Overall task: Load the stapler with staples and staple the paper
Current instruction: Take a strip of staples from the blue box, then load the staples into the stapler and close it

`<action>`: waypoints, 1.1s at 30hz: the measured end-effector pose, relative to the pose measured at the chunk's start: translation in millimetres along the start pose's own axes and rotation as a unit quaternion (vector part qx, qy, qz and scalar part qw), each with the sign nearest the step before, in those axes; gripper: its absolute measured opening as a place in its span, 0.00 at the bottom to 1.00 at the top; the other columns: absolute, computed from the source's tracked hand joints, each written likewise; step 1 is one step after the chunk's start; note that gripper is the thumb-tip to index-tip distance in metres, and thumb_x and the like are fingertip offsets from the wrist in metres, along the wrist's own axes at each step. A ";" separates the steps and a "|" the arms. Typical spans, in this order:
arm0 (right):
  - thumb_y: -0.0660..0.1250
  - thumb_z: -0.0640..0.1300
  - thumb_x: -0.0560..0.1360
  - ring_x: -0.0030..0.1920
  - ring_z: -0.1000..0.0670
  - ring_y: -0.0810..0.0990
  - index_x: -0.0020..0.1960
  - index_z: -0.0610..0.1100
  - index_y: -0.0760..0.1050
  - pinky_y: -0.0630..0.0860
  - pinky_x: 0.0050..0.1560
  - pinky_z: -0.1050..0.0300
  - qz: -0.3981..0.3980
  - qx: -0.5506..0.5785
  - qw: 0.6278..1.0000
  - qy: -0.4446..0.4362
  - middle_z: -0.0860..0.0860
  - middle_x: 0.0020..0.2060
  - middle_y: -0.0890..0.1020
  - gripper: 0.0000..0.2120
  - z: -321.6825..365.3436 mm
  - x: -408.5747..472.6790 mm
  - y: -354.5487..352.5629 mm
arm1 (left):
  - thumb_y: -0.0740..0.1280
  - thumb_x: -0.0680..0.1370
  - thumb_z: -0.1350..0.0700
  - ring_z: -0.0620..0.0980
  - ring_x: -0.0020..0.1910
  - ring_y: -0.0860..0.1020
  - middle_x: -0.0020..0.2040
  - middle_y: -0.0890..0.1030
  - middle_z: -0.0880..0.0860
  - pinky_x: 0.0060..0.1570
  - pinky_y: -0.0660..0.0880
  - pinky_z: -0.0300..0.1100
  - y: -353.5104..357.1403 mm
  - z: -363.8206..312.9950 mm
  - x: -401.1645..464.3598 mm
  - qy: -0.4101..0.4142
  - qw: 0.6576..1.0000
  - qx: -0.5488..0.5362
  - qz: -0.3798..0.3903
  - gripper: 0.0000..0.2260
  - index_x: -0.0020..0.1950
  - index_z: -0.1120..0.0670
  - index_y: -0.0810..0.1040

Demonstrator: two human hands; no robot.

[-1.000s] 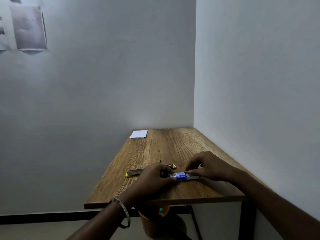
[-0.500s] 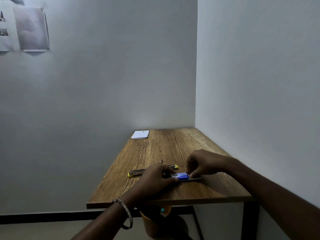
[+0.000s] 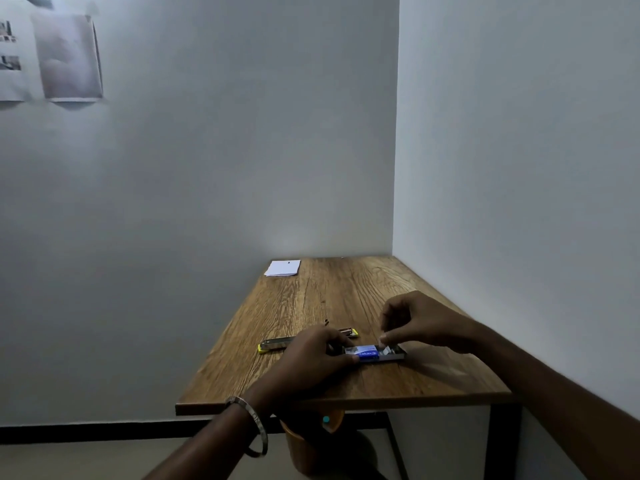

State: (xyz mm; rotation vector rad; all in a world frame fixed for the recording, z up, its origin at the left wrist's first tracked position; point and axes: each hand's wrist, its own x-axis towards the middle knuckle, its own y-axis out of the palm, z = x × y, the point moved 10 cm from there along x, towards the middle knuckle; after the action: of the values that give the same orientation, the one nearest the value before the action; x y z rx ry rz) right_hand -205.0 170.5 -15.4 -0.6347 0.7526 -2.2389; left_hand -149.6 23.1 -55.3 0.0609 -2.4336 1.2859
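Observation:
A small blue staple box (image 3: 367, 353) lies near the front of the wooden table (image 3: 346, 292), with its grey inner tray slid out to the right. My left hand (image 3: 311, 358) grips the box's left end and holds it down. My right hand (image 3: 426, 320) pinches a small pale piece at the tray's right end, which looks like a strip of staples. Just behind my left hand, the stapler (image 3: 277, 344), metal with yellow ends, lies opened out flat. A white stack of paper (image 3: 282, 267) rests at the far left corner.
The table stands in a corner, with walls right behind it and along its right side. An orange bin (image 3: 311, 441) sits under the front edge. Printed sheets (image 3: 67, 57) hang on the wall at the upper left.
My right hand has risen from flat on the box's right end into a pinch above the tray. The tray now shows open. My left hand stays on the box.

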 end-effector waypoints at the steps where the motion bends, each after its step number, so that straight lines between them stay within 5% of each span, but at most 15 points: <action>1: 0.77 0.40 0.70 0.44 0.51 0.86 0.50 0.43 0.83 0.81 0.45 0.62 -0.011 0.015 1.000 -0.001 0.48 0.42 0.87 0.09 -1.6 -0.2 -1.9 | 0.70 0.74 0.43 0.38 0.46 0.75 0.47 0.75 0.39 0.41 0.71 0.32 -0.2 -0.1 0.2 -0.002 1.000 0.000 0.000 0.14 0.58 0.43 0.79; 10: 0.75 0.42 0.73 0.45 0.55 0.85 0.46 0.47 0.86 0.79 0.42 0.67 -0.045 0.008 0.999 0.008 0.53 0.43 0.87 0.03 -9.7 0.8 -0.3 | 0.70 0.74 0.43 0.38 0.47 0.76 0.49 0.76 0.41 0.42 0.72 0.32 -4.5 -6.0 -3.9 0.002 1.000 -0.003 -0.011 0.16 0.59 0.45 0.79; 16: 0.77 0.46 0.70 0.35 0.55 0.84 0.42 0.46 0.86 0.75 0.33 0.69 -0.077 0.011 0.997 -0.009 0.50 0.37 0.87 0.04 -2.7 4.7 -0.1 | 0.72 0.75 0.53 0.38 0.40 0.76 0.41 0.79 0.41 0.38 0.72 0.31 -56.7 -16.1 -23.9 0.021 0.969 -0.006 -0.245 0.02 0.46 0.48 0.83; 19: 0.78 0.45 0.70 0.34 0.54 0.84 0.41 0.44 0.86 0.76 0.33 0.68 -0.086 0.004 0.996 -0.016 0.49 0.35 0.87 0.05 2.9 9.8 0.7 | 0.71 0.75 0.52 0.39 0.39 0.76 0.41 0.80 0.42 0.37 0.71 0.31 -74.3 -5.7 -35.6 -0.007 0.952 0.039 -0.302 0.01 0.45 0.48 0.82; 26: 0.78 0.42 0.69 0.34 0.55 0.84 0.40 0.43 0.84 0.80 0.36 0.63 -0.084 -0.066 0.994 -0.025 0.50 0.34 0.86 0.04 21.3 36.5 15.4 | 0.68 0.76 0.45 0.41 0.47 0.74 0.49 0.79 0.41 0.44 0.70 0.38 -82.4 30.8 -35.1 -0.045 0.956 0.176 -0.229 0.07 0.50 0.44 0.81; 29: 0.77 0.41 0.71 0.38 0.63 0.83 0.48 0.46 0.84 0.78 0.41 0.68 -0.090 -0.098 0.990 -0.041 0.56 0.41 0.86 0.06 27.9 50.5 25.5 | 0.65 0.76 0.40 0.41 0.50 0.72 0.53 0.78 0.41 0.49 0.68 0.41 -71.3 40.9 -28.6 -0.063 0.957 0.217 -0.180 0.13 0.56 0.43 0.79; 33: 0.75 0.39 0.73 0.39 0.63 0.83 0.53 0.44 0.85 0.78 0.43 0.70 -0.110 -0.127 0.986 -0.023 0.51 0.46 0.87 0.09 22.5 65.7 31.5 | 0.63 0.77 0.39 0.43 0.54 0.72 0.55 0.78 0.42 0.55 0.68 0.44 -56.3 46.1 -21.7 -0.058 0.959 0.249 -0.126 0.14 0.58 0.43 0.79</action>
State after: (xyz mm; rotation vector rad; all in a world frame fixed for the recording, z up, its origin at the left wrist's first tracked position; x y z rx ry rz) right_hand -219.7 96.3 -5.7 -0.9278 0.9962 -2.3364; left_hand -131.9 -49.6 -42.1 0.5758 -2.0431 1.7715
